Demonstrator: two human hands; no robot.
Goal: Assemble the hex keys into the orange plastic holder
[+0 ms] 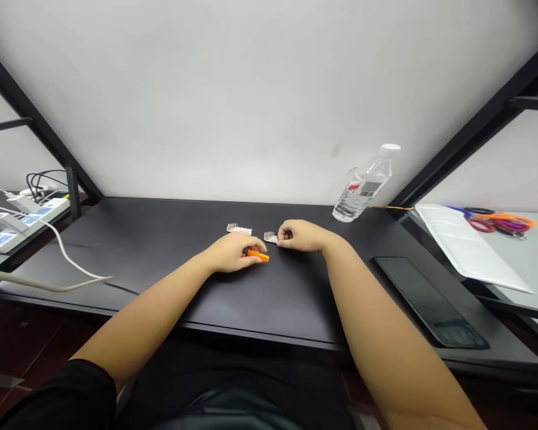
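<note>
On the dark table, my left hand [234,252] is closed round a small orange object [258,255], whose right end sticks out past the fingertips. Just behind that hand lies a small set of thin metal pieces [240,229] with a pale strip. My right hand [299,235] pinches the right end of a second, similar set of metal pieces [269,237]. The two hands are a short way apart, and the fingers of the right one partly hide what they grip.
A clear water bottle [361,186] stands at the back right. A dark flat tablet-like object [430,301] lies right of my right forearm. Farther right are a white pouch [470,245] and coloured scissors [497,222]. Power strips [27,224] and cables sit at the left.
</note>
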